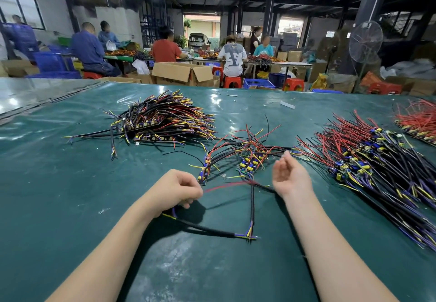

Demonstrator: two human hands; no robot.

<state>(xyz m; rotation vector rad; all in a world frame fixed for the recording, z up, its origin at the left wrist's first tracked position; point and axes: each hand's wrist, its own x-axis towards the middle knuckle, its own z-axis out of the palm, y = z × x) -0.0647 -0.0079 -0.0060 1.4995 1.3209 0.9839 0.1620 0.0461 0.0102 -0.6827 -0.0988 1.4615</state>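
While the left hand (175,190) is curled tight, fingers and thumb pinched on a red wire (224,186) that runs out of the fist to the right, the right hand (291,176) hangs nearby with its fingers loose, slightly bent and holding nothing. A black cable (207,229) comes out from under the left hand and lies in a bow on the table (70,195), ending in bared purple and yellow leads. Whether the fist grips it too cannot be told. Just beyond both hands lie a few loose boards (250,160) with wires, and larger piles sit to the left (165,120) and right (377,160).

The wire is likely very light and limp. It should sag, spring about and snag on its neighbours, and its smooth sheath may slip through a weak pinch. The bared tips and the joints at the boards look fragile, so the safest hold is probably on the sheathed length, close behind the end.
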